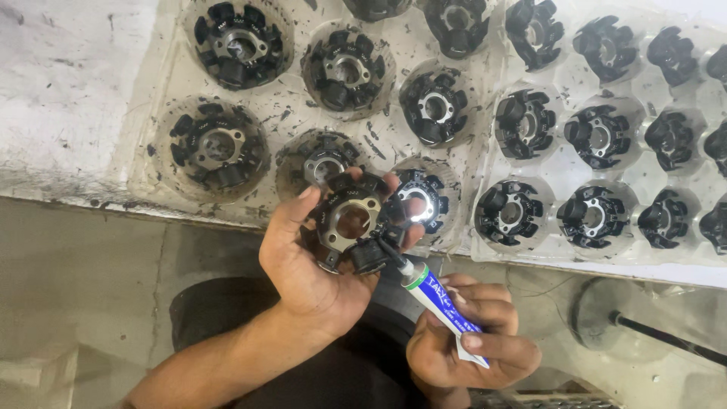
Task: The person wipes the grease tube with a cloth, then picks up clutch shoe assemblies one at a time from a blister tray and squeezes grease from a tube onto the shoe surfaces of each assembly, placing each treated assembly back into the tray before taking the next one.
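The desk [68,98] is a rough, whitish, stained slab that fills the upper part of the head view, its near edge running across just above the hands. On it lie two clear plastic trays side by side. The left tray [379,144] is flecked with dark specks and reaches the near edge of the desk; the right tray [644,163] is cleaner and runs off toward the right edge. Each round pocket holds a black round part with a ring of stubby arms around a metal hub. One such part [218,148] sits in the pocket nearest the left end of the left tray, and another part [511,213] sits in the near row of the right tray.

Below the near edge of the desk is a grey floor [91,280], and a dark rod on a round base [606,314] stands at the lower right.

The left hand [307,269] is curled, palm up, just in front of the desk's near edge, with thumb and fingers wrapped round a held part [350,223] of the same kind, its metal hub facing up. The right hand [462,344] is lower and to the right, closed around a small white tube [443,310] with green and blue bands. The tube's dark nozzle points up and left and touches the lower right rim of the held part.
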